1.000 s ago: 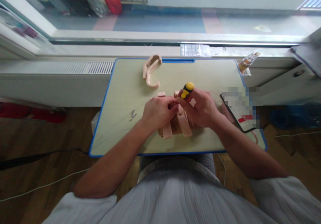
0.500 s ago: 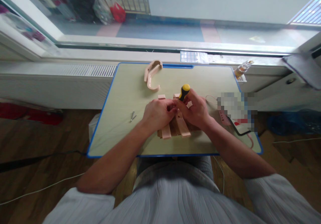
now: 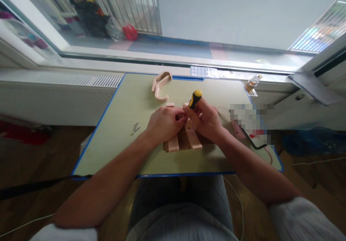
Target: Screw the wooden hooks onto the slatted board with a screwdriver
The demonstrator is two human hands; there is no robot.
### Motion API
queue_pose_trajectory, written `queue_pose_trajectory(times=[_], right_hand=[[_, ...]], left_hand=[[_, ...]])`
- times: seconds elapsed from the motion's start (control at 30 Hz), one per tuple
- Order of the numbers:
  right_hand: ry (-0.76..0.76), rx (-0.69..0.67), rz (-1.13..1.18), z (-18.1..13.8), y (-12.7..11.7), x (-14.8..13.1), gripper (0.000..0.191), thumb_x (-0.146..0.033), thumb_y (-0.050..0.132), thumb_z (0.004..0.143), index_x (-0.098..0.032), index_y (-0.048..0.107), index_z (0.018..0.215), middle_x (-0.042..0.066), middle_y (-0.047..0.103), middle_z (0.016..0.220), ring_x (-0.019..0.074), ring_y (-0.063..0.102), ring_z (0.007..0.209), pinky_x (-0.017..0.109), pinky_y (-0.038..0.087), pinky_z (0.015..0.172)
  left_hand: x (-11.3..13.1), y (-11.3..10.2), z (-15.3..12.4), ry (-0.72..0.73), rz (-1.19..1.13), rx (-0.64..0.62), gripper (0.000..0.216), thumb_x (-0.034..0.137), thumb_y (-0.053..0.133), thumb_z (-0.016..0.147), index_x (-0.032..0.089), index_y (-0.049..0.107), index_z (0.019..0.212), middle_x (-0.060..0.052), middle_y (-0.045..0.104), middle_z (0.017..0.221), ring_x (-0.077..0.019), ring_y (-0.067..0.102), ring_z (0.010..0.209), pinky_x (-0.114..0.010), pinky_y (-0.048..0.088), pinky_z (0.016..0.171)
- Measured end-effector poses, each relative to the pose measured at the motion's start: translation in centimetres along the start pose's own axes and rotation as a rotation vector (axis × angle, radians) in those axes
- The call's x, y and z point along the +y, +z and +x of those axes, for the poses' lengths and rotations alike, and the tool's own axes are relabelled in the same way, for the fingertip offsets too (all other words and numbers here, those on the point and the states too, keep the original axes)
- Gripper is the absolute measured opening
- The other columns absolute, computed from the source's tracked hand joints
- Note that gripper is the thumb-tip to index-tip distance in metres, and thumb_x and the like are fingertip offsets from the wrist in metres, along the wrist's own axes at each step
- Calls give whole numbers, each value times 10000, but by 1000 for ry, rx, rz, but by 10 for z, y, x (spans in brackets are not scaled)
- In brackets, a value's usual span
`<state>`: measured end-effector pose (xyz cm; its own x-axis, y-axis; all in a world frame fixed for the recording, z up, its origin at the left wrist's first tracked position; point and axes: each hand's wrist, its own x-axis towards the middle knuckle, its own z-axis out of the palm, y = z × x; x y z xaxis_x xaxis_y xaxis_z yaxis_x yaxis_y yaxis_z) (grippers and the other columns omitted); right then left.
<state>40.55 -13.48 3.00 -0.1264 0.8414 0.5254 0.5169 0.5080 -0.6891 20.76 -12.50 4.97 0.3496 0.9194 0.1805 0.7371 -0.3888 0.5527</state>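
A screwdriver point(image 3: 196, 96) with a yellow and black handle stands tilted in my right hand point(image 3: 208, 119), the fingers wrapped round it. My left hand point(image 3: 165, 123) is closed in a pinch close beside the screwdriver's lower end; what sits between its fingers is hidden. Under both hands lie two pale wooden strips, a left strip point(image 3: 173, 143) and a right strip point(image 3: 194, 139) with a hole in it. They rest across a brown board point(image 3: 184, 140). The screwdriver's tip is out of sight behind my fingers.
Curved wooden pieces point(image 3: 160, 86) lie at the table's back. Two screws point(image 3: 135, 128) are on the left of the tabletop point(image 3: 113, 125). A partly blurred-out phone-like device point(image 3: 258, 140) and a pink block point(image 3: 238, 129) with a cord lie right. A bottle point(image 3: 252, 83) stands beyond the back right corner.
The camera view has shifted slightly, so the table sits a little lower and further left. Both hands keep their places over the strips, with the screwdriver still in the right hand.
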Motion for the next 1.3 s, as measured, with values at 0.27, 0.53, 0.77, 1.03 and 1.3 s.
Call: queue_pose_trajectory(times=[0.27, 0.53, 0.77, 1.03, 1.3], right_hand=[[28, 13, 26, 2, 1, 1, 394, -580, 694, 1046, -267, 544, 859, -49, 580, 713, 138, 477, 654, 296, 392, 632], [49, 20, 29, 1, 1, 0, 454, -633, 701, 1020, -274, 506, 821, -54, 564, 667, 139, 462, 617, 291, 378, 616], [48, 14, 40, 2, -1, 0, 422, -603, 685, 1033, -264, 558, 817, -38, 603, 681, 149, 513, 622, 303, 416, 644], [28, 35, 10, 3, 3, 3, 399, -620, 705, 1026, -258, 638, 874, -39, 635, 676, 144, 534, 605, 313, 440, 643], [21, 69, 3, 2, 5, 4, 367, -581, 746, 1015, -262, 640, 868, -38, 642, 668, 149, 560, 585, 318, 431, 601]], left_hand=[[-4, 0, 1, 32, -75, -4, 310, 462, 692, 962, 233, 900, 949, -34, 758, 768, -184, 646, 683, -321, 401, 635], [24, -64, 7, 66, -304, 445, 226, 322, 732, 885, 182, 887, 972, 5, 654, 650, -122, 498, 593, -289, 396, 598], [67, -109, 58, 327, -278, -127, 315, 461, 918, 774, 226, 900, 983, -30, 720, 751, -162, 631, 698, -307, 438, 637], [73, -105, 67, 337, -17, -136, 143, 375, 884, 752, 250, 834, 801, -8, 735, 749, -177, 658, 711, -329, 453, 701], [72, -104, 67, 355, -5, -145, 118, 334, 858, 769, 237, 842, 835, -8, 711, 728, -190, 678, 738, -333, 434, 716]])
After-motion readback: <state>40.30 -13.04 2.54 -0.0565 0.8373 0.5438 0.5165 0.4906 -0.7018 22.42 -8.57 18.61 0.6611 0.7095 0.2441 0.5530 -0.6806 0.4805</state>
